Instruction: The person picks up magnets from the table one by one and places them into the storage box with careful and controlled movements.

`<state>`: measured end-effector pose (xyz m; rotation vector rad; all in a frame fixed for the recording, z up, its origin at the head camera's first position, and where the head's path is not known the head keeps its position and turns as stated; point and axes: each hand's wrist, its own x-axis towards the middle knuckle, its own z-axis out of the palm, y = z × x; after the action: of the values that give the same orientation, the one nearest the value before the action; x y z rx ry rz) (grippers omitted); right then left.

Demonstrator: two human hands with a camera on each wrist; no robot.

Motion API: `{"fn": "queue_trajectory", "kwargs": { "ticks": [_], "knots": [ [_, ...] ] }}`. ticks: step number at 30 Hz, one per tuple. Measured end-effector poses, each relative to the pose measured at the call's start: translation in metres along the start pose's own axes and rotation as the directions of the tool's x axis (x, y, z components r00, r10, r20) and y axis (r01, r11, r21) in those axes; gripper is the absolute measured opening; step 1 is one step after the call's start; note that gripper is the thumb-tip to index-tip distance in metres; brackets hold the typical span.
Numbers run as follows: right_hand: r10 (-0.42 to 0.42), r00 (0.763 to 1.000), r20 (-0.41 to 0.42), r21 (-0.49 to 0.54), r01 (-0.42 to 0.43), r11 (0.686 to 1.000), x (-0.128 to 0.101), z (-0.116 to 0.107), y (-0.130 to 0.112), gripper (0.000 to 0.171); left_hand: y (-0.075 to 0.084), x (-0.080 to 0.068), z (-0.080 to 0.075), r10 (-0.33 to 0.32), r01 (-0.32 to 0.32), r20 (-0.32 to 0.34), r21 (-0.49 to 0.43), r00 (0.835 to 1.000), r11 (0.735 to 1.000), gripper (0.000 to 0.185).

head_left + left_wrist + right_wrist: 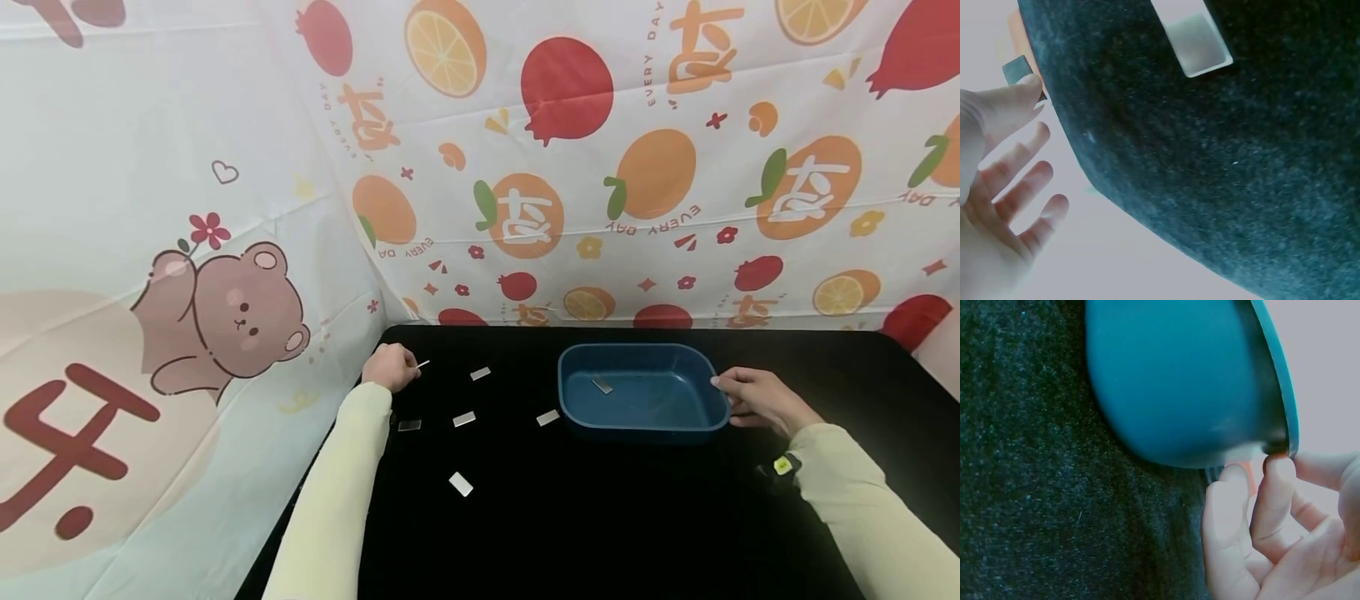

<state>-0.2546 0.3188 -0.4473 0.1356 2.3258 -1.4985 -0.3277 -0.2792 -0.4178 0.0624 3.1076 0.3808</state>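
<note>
At the table's far left corner, my left hand (390, 367) pinches a small glass slide (1017, 70) between thumb and forefinger; in the left wrist view its other fingers are loosely spread. Another glass slide (1196, 44) lies on the black surface near that hand. My right hand (765, 400) grips the right end of a blue plastic basin (637, 432), with thumb and fingertips at the rim in the right wrist view. One slide (602, 384) lies inside the basin, toward its left end.
Several slides lie scattered on the black table (570, 525): a clear slide (409, 425) near the left sleeve, a whitish slide (461, 484) closer in, and a slide (548, 417) beside the basin's left end. Printed cloth (465, 275) hangs behind and to the left.
</note>
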Motion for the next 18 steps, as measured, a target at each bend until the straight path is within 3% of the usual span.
{"fn": "queue_trajectory", "kwargs": {
  "ticks": [11,18],
  "knots": [
    [0.005,1.000,-0.011,0.010,-0.005,1.000,-0.001,0.001,0.000,0.036,0.011,-0.005,-0.013,0.080,-0.080,0.034,-0.015,0.996,0.997,0.011],
    [0.002,1.000,-0.003,0.012,-0.002,1.000,-0.001,0.002,-0.001,0.036,0.010,-0.008,-0.012,0.104,-0.103,0.040,-0.017,0.994,0.995,0.010]
  ]
}}
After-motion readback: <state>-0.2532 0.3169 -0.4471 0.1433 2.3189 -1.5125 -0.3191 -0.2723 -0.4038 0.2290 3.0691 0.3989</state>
